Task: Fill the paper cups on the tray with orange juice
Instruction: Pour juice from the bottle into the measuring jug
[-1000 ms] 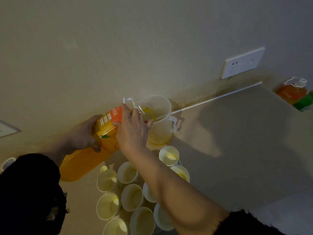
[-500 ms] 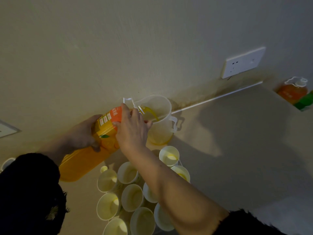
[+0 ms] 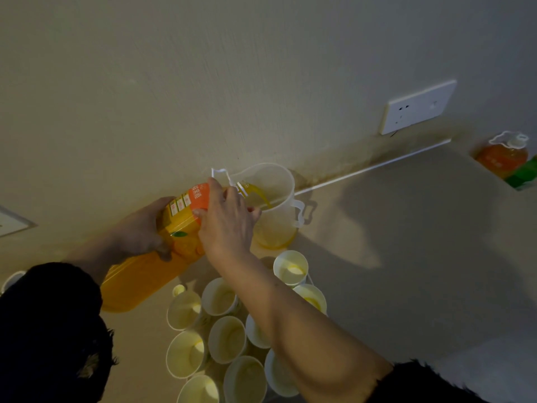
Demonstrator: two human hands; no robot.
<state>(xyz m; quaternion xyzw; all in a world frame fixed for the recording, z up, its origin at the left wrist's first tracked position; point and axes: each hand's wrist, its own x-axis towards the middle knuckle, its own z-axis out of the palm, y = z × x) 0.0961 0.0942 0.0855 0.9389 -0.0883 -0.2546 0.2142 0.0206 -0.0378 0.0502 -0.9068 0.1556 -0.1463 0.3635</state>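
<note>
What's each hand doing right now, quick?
Left hand: gripping the juice bottle at its middle.
Right hand: holding the bottle near its neck, tipped into the pitcher.

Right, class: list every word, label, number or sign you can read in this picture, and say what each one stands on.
Nothing reads clearly enough to quote.
Label on the juice bottle: white characters on the orange band and a row of small white boxes, too blurred to read.
Label on the second bottle, far right: blurred.
The wall socket and the paper cups show no print.
</note>
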